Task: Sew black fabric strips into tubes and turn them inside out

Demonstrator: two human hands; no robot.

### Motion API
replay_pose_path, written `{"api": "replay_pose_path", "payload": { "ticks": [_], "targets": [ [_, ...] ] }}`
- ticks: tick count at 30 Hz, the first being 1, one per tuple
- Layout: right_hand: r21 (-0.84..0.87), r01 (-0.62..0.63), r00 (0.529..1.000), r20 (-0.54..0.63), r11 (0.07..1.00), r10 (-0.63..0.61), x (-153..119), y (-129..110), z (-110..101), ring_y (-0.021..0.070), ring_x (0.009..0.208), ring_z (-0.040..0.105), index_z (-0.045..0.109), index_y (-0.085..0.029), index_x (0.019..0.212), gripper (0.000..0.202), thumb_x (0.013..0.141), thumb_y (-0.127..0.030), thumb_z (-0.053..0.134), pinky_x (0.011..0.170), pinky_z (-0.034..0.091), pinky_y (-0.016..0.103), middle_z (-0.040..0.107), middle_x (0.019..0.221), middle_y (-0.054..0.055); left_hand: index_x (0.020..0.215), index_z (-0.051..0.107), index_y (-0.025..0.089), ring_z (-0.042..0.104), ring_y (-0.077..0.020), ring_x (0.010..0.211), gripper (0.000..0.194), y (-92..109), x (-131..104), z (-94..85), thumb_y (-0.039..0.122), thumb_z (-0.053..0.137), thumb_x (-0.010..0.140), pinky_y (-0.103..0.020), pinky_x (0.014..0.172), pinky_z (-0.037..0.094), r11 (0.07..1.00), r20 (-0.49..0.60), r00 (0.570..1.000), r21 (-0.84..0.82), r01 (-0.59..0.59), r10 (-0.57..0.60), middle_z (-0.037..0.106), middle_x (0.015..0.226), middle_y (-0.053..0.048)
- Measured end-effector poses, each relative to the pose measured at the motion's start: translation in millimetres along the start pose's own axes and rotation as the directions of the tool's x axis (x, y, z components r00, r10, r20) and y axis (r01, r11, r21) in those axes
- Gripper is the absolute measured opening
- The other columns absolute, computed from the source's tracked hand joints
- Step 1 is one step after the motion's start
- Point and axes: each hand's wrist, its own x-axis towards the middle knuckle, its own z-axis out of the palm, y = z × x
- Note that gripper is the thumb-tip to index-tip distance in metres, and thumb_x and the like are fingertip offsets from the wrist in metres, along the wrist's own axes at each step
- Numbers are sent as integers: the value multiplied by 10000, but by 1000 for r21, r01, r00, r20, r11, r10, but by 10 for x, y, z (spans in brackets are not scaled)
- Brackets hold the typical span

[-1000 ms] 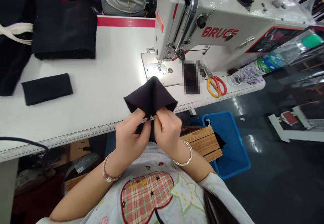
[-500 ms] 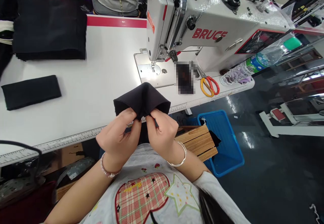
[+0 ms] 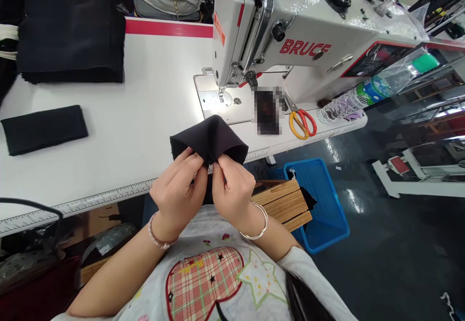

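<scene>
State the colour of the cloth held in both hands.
The cloth in the left hand and right hand is plain black; see the head view.

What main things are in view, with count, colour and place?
Table: 1, white, centre
Sewing machine: 1, white, on table
Held cloth: 1, black, centre
Folded cloth: 1, black, table's left
Cloth stack: 1, black, beyond folded cloth
Scissors: 1, red-yellow handles, near machine
Pixelated object: 1, dark, left of scissors
Bottle: 1, clear, table's right end
Measuring strip: 1, white, table's edge
Bin: 1, blue, lower right
Slatted wood: 1, brown, left of bin
Shirt: 1, white, lower centre
Bracelets: 2, pink and white, wrist-worn
Left hand, right hand: 2, bare, fingers pinching held cloth
</scene>
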Motion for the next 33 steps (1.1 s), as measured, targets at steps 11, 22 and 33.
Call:
{"api": "replay_pose_path", "payload": {
  "ticks": [11, 22, 33],
  "targets": [
    [-27, -23, 999, 43, 999, 24, 8, -2, -8, 152, 748, 708, 649, -122, 976, 210, 974, -148, 440, 682, 542, 238, 722, 765, 73, 847, 670, 186, 717, -151, 752, 177, -5, -17, 22, 43, 574, 807, -282, 804, 603, 1000, 36, 999, 0, -14, 14, 707, 737, 3],
    [-8, -9, 1000, 18, 1000, 9, -1, -1, -7, 137, 671, 686, 631, -138, 939, 180, 968, -140, 453, 634, 518, 239, 723, 754, 59, 809, 658, 170, 719, -148, 804, 149, -11, -13, 9, 29, 615, 792, -252, 803, 588, 999, 70, 998, -40, -2, 5, 713, 775, -2],
    [-9, -35, 999, -5, 999, 35, -77, 82, 33, 161, 715, 714, 660, -125, 999, 164, 945, -150, 506, 673, 544, 246, 743, 798, 82, 875, 702, 192, 725, -180, 894, 156, -28, -86, 38, 92, 590, 835, -284, 814, 596, 995, 138, 986, -19, 95, -92, 725, 791, 0]
  ]
}}
